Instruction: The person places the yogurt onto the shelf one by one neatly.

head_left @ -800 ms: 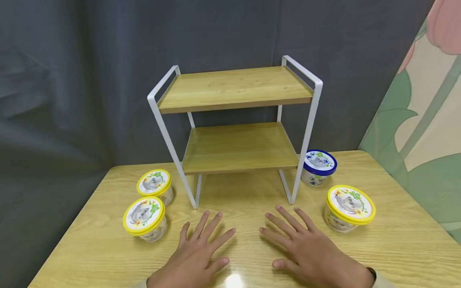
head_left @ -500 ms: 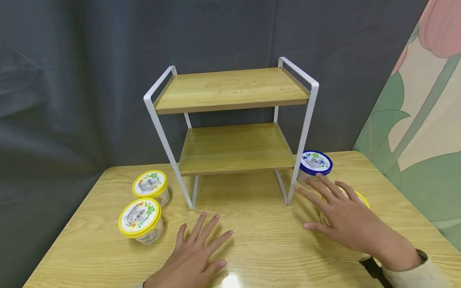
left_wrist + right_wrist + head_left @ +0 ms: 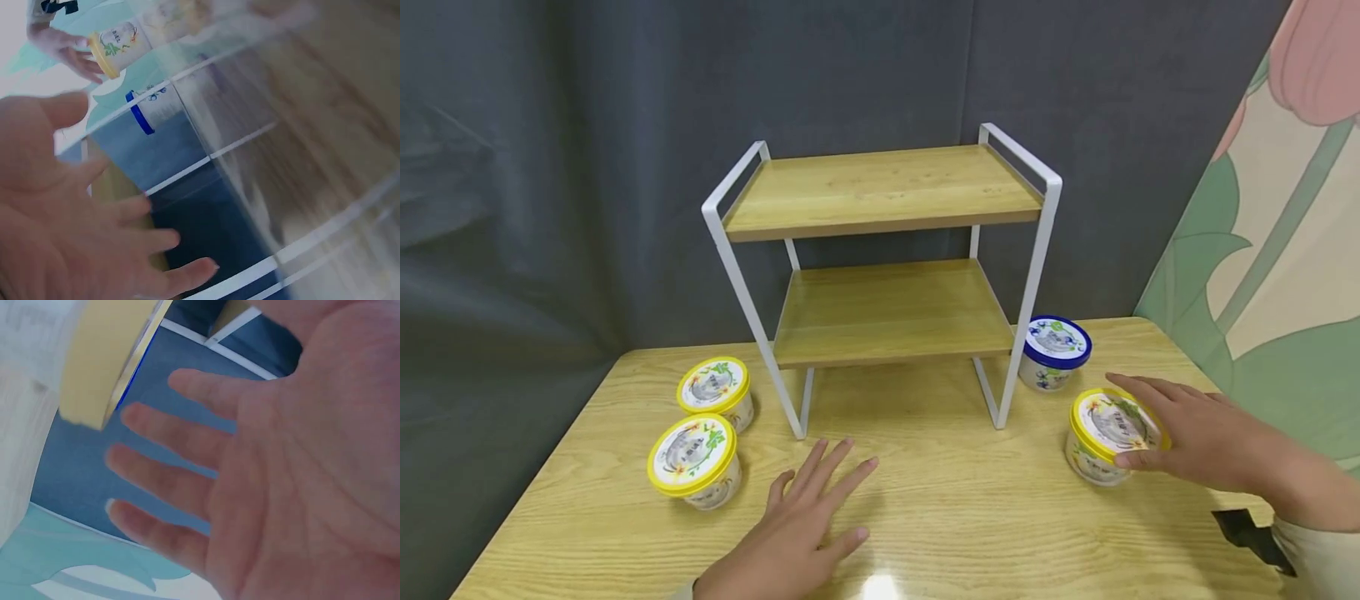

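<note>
My right hand [image 3: 1217, 437] reaches over the right side of a round tub with a yellow lid [image 3: 1112, 425] at the table's right. In the right wrist view its fingers [image 3: 181, 434] are spread and nearly straight, with a gap between them and the yellow lid [image 3: 100, 362]. Near the front middle of the table, my left hand [image 3: 793, 529] hovers or rests palm down, fingers spread, holding nothing; whether it touches the wood I cannot tell. A blue-lidded tub [image 3: 1052, 354] stands behind the right yellow one.
A two-tier wooden shelf [image 3: 887, 312] with a white metal frame stands at the back middle of the table [image 3: 925, 508]. Left of it are two yellow-lidded tubs, one behind [image 3: 715, 383] and one in front [image 3: 692, 454]. A dark curtain [image 3: 865, 75] hangs behind.
My right hand has moved from the table's front middle rightward, passing over the right yellow-lidded tub to its right side. My left hand has stayed nearly in place. The tubs and shelf look unmoved.
</note>
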Motion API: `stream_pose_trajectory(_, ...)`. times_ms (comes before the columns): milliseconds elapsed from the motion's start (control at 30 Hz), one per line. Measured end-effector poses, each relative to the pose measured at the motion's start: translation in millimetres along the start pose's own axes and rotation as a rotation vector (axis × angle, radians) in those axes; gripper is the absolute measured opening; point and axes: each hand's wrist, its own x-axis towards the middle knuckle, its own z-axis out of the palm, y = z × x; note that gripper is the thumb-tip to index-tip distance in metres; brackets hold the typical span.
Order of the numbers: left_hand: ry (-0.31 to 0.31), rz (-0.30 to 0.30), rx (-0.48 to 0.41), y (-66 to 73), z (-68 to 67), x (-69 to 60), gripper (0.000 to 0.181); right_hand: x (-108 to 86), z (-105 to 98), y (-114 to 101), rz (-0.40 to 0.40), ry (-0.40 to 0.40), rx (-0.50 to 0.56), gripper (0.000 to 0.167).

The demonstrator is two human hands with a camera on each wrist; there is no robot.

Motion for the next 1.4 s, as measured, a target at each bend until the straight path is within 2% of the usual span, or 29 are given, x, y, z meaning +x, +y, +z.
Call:
stream_pose_trajectory(100,0.164,-0.024,-0.042,-2.0,-4.1,5.0,0.072,1.2,1,7,0.016,-0.034,0.025,0.116)
stream_pose_trajectory(200,0.365,-0.049,-0.084,-4.7,-8.8,11.1,0.077,2.4,1,11,0.033,-0.060,0.042,0.119)
stream_pose_trajectory(267,0.497,-0.067,-0.142,-7.7,-12.4,15.4,0.079,3.2,1,13,0.047,-0.083,0.049,0.119)
stream_pose_trajectory(333,0.587,-0.101,-0.233,-11.1,-16.6,19.1,0.079,4.1,1,14,0.060,-0.106,0.059,0.118)
stream_pose_trajectory(400,0.638,-0.139,-0.355,-15.2,-21.5,22.4,0.078,4.6,1,15,0.063,-0.120,0.065,0.117)
stream_pose_trajectory(467,0.657,-0.176,-0.465,-19.7,-26.2,26.4,0.076,4.9,1,16,0.063,-0.126,0.078,0.116)
stream_pose_trajectory(567,0.638,-0.216,-0.611,-26.0,-33.3,32.8,0.073,4.7,3,16,0.064,-0.131,0.089,0.116)
stream_pose_trajectory(767,0.594,-0.295,-0.826,-34.0,-43.4,47.6,0.058,4.8,1,15,0.068,-0.133,0.094,0.118)
stream_pose_trajectory(833,0.607,-0.314,-0.890,-35.5,-45.5,52.0,0.054,4.9,0,16,0.064,-0.125,0.086,0.120)
stream_pose_trajectory(900,0.638,-0.304,-0.941,-36.9,-47.0,56.5,0.051,5.4,-2,18,0.057,-0.120,0.078,0.122)
stream_pose_trajectory(1133,0.741,-0.198,-0.974,-42.3,-46.9,61.2,0.039,7.4,-1,23,0.059,-0.160,0.080,0.118)
stream_pose_trajectory(1400,0.766,-0.160,-0.978,-46.4,-48.0,67.6,0.030,10.1,3,28,0.063,-0.194,0.100,0.116)
